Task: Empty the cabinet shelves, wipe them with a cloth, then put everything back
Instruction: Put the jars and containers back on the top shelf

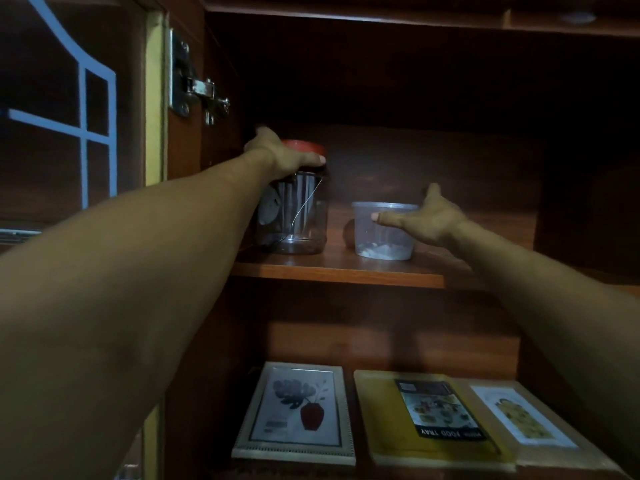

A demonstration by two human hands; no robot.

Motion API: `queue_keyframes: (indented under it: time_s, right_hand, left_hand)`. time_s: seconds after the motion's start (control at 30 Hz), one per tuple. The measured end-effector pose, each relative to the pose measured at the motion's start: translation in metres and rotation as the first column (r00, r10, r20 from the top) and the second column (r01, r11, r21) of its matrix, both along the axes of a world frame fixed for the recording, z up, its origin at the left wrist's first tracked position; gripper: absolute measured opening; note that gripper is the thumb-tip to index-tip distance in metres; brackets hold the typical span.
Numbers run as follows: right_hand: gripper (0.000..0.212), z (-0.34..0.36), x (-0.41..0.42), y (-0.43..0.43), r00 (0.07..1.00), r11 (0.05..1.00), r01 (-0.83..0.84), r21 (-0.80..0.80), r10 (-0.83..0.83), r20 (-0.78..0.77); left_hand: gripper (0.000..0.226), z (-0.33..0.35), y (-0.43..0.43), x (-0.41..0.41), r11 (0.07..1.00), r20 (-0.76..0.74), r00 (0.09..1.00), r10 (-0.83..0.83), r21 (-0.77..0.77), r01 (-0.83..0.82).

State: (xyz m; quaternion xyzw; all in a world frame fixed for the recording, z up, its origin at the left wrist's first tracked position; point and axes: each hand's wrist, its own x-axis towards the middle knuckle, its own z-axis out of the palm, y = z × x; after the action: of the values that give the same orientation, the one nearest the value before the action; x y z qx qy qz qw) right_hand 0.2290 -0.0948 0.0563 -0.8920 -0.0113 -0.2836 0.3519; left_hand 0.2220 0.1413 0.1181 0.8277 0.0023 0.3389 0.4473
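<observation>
The left arm (138, 271) reaches to the jar (298, 216) on the shelf (346, 271), the left hand (277, 157) clamped over its red lid (304, 146), while the right hand (426, 218), fingers apart, hovers by the tub (381, 237) right of the jar; I would lift slowly, since a lid can slip.

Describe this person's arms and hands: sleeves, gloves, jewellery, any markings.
Both arms are bare up to the picture's edge, with no sleeves or gloves. The left hand and right hand show no ring on the fingers in view, and neither wrist carries a watch or bracelet. No markings can be made out, though the light is dim and some fingers are hidden.
</observation>
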Motion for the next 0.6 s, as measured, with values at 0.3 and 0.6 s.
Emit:
queue_keyframes:
  time_s: [0.3, 0.6]
  right_hand:
    - [0.114, -0.010, -0.042, -0.004, 0.992, 0.981, 0.079, -0.179, -0.060, 0.109]
    - [0.088, -0.051, -0.102, -0.004, 0.969, 0.936, 0.051, -0.349, 0.038, 0.245]
  left_hand:
    - [0.106, -0.027, 0.003, -0.034, 1.000, 0.085, 0.996, 0.010, -0.006, -0.010]
    - [0.066, -0.082, 0.001, -0.092, 0.982, 0.192, 0.976, 0.100, 0.137, -0.127]
